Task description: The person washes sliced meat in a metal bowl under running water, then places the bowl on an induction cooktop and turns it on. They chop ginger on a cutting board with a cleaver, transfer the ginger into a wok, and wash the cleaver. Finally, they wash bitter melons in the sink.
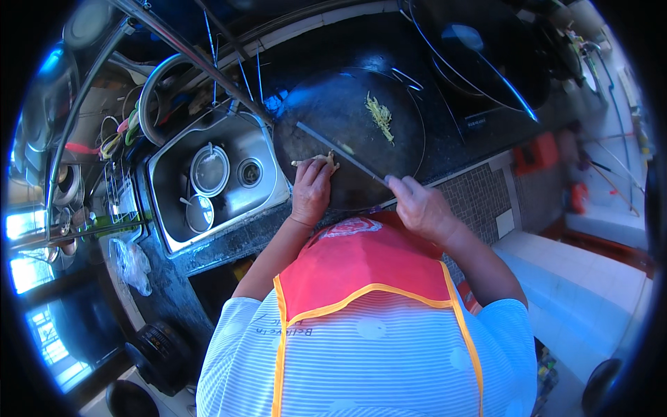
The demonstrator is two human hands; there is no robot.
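Observation:
My left hand (312,185) presses a knobbly pale root (329,160), which looks like ginger, onto a large round dark cutting board (359,180). My fingers cover much of the root. In my right hand (422,207) is the handle of a knife (346,155), its long blade slanting over the board to the upper left, just right of the root. A small pale cut piece (345,148) lies beside the blade. Farther up the board is a loose heap of thin yellowish shreds (380,117).
Left of the board is a steel sink (279,177) holding a metal basin (210,169) and a smaller pot (199,213). A dark wok (500,31) with a metal turner (500,75) stands at the upper right. A metal rack post (208,68) rises beside the sink.

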